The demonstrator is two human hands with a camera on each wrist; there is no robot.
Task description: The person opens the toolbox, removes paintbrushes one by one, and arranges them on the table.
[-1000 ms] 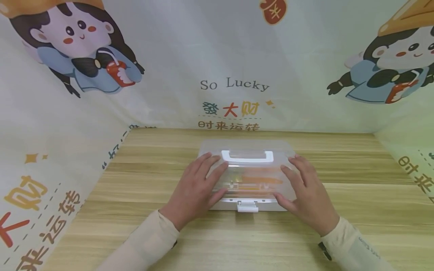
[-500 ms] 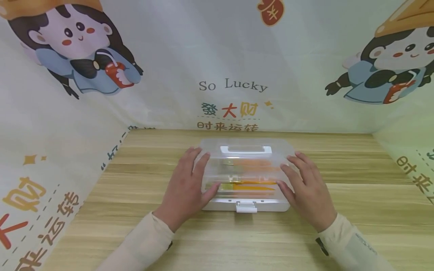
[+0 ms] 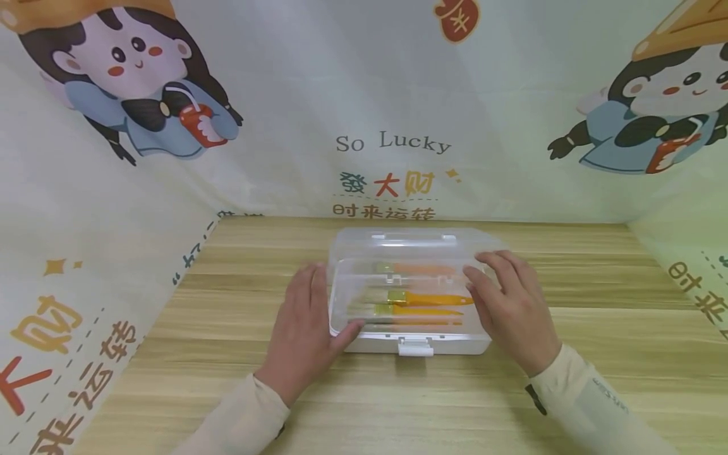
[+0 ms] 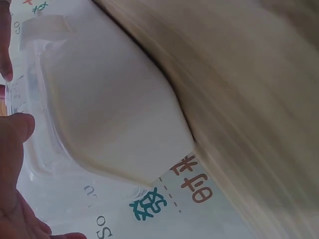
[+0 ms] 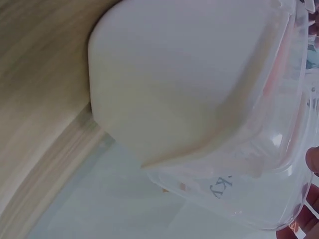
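1. At far left, a pale backdrop (image 3: 284,126) carries a printed cartoon figure (image 3: 153,114) in blue; coloured characters run down the slanting side below it.
2. A cream sleeve (image 3: 239,417) leads to the left hand (image 3: 301,335), beside the left end of the box. Its fingers lie fairly straight and its grip is released; the thumb reaches over the front left corner, though whether it touches there I cannot tell.
3. In the middle, the box (image 3: 364,345) sits on the wood-grained tabletop (image 3: 227,303), its white base flat and its latch (image 3: 415,349) facing the person.
4. The transparent lid (image 3: 352,243) slants up over the back of the base, as both wrist views show, with its white handle (image 3: 449,239) near the top.
5. Inside the box lie several brushes (image 3: 432,299), bristles to the left, orange handles to the right.
6. Above, the backdrop reads "So Lucky" over rows of characters.
7. The right hand (image 3: 517,309) is at the right end of the box, fingers bent, tips at the lid's edge; whether they pinch it or merely touch it, I cannot tell.
8. At far right is a second cartoon figure (image 3: 654,120).
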